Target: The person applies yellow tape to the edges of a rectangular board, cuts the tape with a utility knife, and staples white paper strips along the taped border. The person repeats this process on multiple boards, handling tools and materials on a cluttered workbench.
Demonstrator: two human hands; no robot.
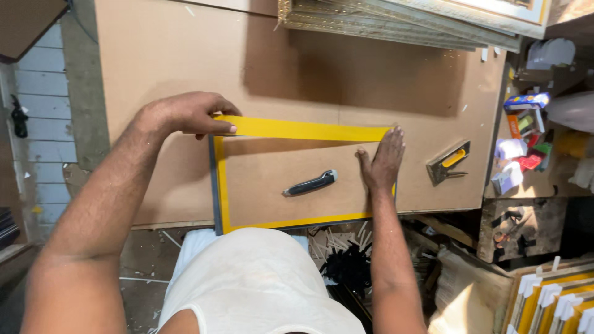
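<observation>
A brown backing board (278,185) with a dark frame edge lies on the brown worktable (167,55), edged with yellow tape on its left and near sides. A strip of yellow tape (303,129) stretches along its far edge. My left hand (185,114) pinches the strip's left end at the board's far left corner. My right hand (382,162) lies flat with fingers apart, pressing the strip's right end at the far right corner. A dark utility knife (310,183) rests on the board between my hands.
A staple gun with a yellow handle (448,163) lies on the table right of the board. Stacked picture frames (402,21) sit at the far edge. Shelves of small boxes (526,142) stand at the right, and yellow-edged frames (550,303) at the lower right.
</observation>
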